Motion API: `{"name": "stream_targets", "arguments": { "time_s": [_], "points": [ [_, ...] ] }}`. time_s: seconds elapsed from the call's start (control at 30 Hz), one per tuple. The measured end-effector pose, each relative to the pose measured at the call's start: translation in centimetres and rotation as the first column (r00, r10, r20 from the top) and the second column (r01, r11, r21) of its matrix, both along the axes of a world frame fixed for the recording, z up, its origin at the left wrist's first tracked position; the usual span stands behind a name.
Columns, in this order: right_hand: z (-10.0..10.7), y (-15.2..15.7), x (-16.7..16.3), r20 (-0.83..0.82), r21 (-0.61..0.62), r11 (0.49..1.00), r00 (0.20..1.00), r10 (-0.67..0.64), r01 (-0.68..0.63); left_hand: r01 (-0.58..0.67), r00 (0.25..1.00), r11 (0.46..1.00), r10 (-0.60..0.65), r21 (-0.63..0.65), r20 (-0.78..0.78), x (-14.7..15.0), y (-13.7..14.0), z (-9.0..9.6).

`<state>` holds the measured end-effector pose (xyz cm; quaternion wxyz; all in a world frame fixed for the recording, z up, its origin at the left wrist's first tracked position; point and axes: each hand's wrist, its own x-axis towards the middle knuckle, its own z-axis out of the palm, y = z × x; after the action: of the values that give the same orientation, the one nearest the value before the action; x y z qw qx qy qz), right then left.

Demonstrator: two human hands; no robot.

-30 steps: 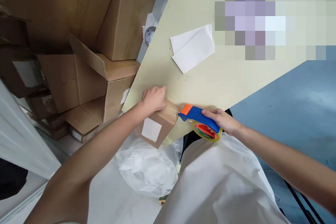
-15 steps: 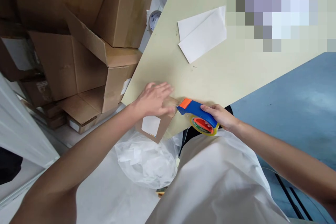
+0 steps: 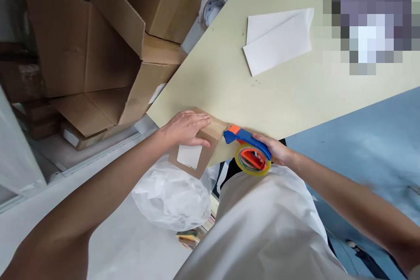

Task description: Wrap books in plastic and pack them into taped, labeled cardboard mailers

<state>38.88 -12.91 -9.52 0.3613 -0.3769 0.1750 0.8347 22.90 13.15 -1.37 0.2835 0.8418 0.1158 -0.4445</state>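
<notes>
A small brown cardboard box with a white label on its near side sits at the table's near corner. My left hand holds it from above, fingers laid across the top and thumb along the labelled side's upper edge. In my right hand is a blue and orange tape dispenser loaded with a roll of clear yellowish tape. Its orange-tipped head is at the box's right end. Some of my right fingers are hidden behind the dispenser.
White folded papers lie on the cream table. To the left stand an open cardboard carton and several other boxes, with a tape roll behind. A filled white plastic bag sits below the table edge. A blurred-out patch covers the upper right.
My left hand has settled onto the box, its fingers now closer together and no longer smeared. The dispenser has turned slightly, showing more of the tape roll. The view has shifted left.
</notes>
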Motion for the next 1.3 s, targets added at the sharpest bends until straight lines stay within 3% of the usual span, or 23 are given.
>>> {"name": "stream_targets", "arguments": {
  "time_s": [0.1, 0.2, 0.3, 0.4, 0.47, 0.57, 0.77, 0.97, 1.07, 1.17, 1.3],
  "points": [
    [0.1, 3.9, 1.1, 0.044, 0.08, 0.997, 0.999, -0.027, 0.024, -0.22, 0.976, 0.967, 0.219, 0.128, 0.022, -0.7, 0.8, 0.3],
    [0.2, 9.8, 3.5, 0.154, 0.175, 0.984, 0.987, -0.052, 0.024, -0.472, 0.881, 0.833, 0.43, 0.288, 0.198, -0.5, 1.0, 0.5],
    [0.3, 15.2, 6.0, 0.293, 0.274, 0.956, 0.956, 0.021, -0.105, -0.578, 0.808, 0.725, 0.442, 0.375, 0.391, 0.5, 0.0, 0.7],
    [0.7, 17.7, 7.3, 0.359, 0.295, 0.927, 0.926, 0.115, -0.23, -0.558, 0.819, 0.72, 0.398, 0.412, 0.414, 1.3, -1.5, 0.9],
    [1.0, 17.9, 7.5, 0.433, 0.288, 0.931, 0.898, 0.083, -0.225, -0.559, 0.821, 0.713, 0.405, 0.422, 0.404, 1.6, -2.1, 1.0],
    [1.8, 17.4, 7.5, 0.586, 0.331, 0.918, 0.81, -0.019, -0.218, -0.579, 0.81, 0.696, 0.427, 0.426, 0.403, 1.7, -2.4, 1.2],
    [2.7, 16.1, 8.1, 0.659, 0.438, 0.76, 0.747, 0.092, -0.48, -0.596, 0.8, 0.664, 0.446, 0.45, 0.401, 1.9, -2.3, 1.7],
    [1.7, 13.9, 8.7, 0.728, 0.446, 0.697, 0.681, 0.083, -0.562, -0.593, 0.803, 0.656, 0.447, 0.467, 0.393, 2.1, -2.6, 1.8],
    [1.7, 10.1, 10.0, 0.764, 0.413, 0.672, 0.635, 0.112, -0.615, -0.589, 0.807, 0.656, 0.444, 0.471, 0.39, 1.9, -2.7, 1.8],
    [1.8, 3.8, 10.7, 0.799, 0.337, 0.67, 0.578, 0.168, -0.661, -0.596, 0.801, 0.657, 0.452, 0.462, 0.392, 1.9, -2.8, 1.8],
    [1.9, -4.1, 8.9, 0.781, 0.261, 0.738, 0.585, 0.217, -0.622, -0.617, 0.786, 0.645, 0.473, 0.452, 0.398, 2.0, -3.1, 1.8]
  ]
}}
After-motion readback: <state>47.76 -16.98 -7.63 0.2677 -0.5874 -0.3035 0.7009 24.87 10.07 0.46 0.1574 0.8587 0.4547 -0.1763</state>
